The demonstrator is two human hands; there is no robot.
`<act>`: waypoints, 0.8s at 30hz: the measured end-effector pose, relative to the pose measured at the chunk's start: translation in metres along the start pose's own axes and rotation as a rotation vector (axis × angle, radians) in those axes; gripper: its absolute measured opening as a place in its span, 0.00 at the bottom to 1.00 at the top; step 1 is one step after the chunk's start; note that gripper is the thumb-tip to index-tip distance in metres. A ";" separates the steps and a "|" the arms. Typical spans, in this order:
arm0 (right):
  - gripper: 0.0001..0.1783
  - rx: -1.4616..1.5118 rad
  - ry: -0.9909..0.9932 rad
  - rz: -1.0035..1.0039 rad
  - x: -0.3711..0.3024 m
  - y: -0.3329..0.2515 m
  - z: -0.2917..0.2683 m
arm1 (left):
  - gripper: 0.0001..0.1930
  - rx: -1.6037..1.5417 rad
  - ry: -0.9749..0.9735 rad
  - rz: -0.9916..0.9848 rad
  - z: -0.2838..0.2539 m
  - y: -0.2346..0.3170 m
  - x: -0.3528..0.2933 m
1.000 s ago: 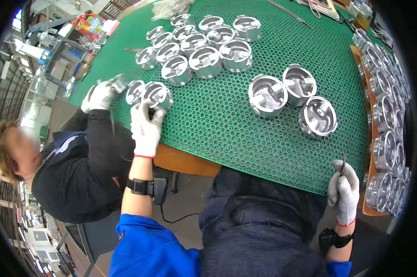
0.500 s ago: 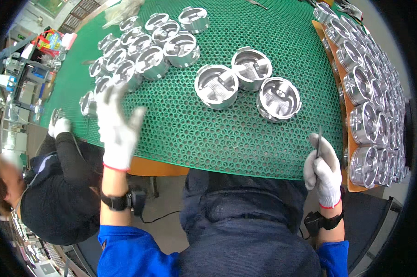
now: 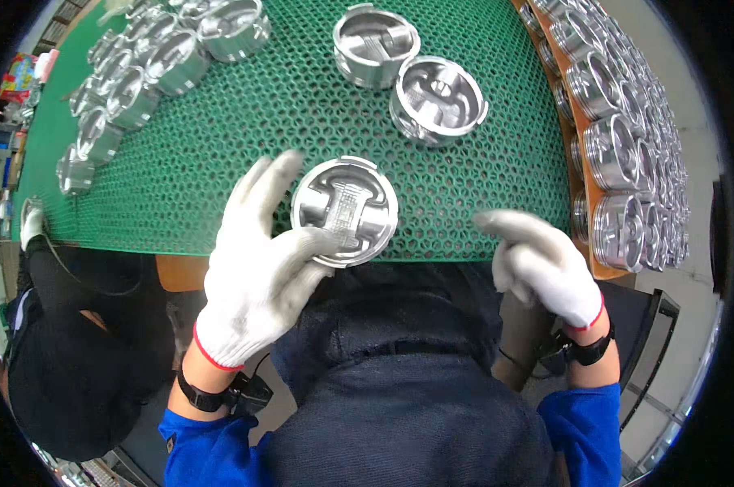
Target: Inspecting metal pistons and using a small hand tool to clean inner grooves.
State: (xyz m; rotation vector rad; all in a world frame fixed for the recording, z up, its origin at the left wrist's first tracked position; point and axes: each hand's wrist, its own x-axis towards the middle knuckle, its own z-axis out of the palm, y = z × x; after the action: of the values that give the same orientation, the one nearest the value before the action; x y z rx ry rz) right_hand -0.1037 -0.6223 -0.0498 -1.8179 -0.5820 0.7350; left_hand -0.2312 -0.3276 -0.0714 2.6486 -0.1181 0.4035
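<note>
A white knit-gloved left hand with a red-edged cuff (image 3: 249,272) reaches to a round, silver metal piston (image 3: 347,215) at the near edge of a green mat patterned with small holes (image 3: 497,183). The thumb lies across the piston's near left rim while the other fingers spread away to its left, the index finger blurred; how firmly the hand grips cannot be told. The piston's hollow end faces up toward the viewer, and its near rim reaches the mat's border. Its outline is circular (no long side shows in this view), but inside, a pale textured strip runs from the far side to the near side, between two bosses that line up roughly left to right, the right one slightly nearer the person.

At right, the white knit-gloved right hand (image 3: 546,264) hangs over the mat's near edge, index finger stretched leftward and the others curled; blur leaves it unclear whether anything is pinched there. Beyond the piston, two more silver pistons (image 3: 438,97) sit close together, hollow ends up. A cluster of silver pistons (image 3: 172,61) fills the far left, while rows more crowd an orange-brown board (image 3: 576,109) at the right. A co-worker's gloved hand (image 3: 32,223) shows at far left.
</note>
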 end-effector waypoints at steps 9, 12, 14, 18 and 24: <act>0.21 -1.277 0.017 -0.439 0.044 -0.049 0.020 | 0.19 -0.217 0.125 -0.074 0.026 0.001 -0.016; 0.20 -1.118 -0.155 -0.269 0.027 -0.047 0.023 | 0.18 -0.184 0.182 -0.068 0.030 0.004 -0.015; 0.19 -1.027 -0.200 -0.290 0.021 -0.045 0.022 | 0.18 -0.162 0.197 -0.065 0.032 0.006 -0.015; 0.20 -1.022 -0.091 -0.262 0.029 -0.032 0.017 | 0.16 -0.116 0.151 -0.067 0.031 0.007 -0.017; 0.20 -0.616 -0.263 -0.156 0.014 -0.016 0.043 | 0.14 -0.113 0.104 -0.093 0.031 0.011 -0.016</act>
State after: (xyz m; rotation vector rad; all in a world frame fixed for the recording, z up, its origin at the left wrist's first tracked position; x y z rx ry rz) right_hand -0.1256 -0.5796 -0.0498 -2.2102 -1.2129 0.7432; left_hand -0.2399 -0.3509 -0.0982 2.5052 0.0142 0.4876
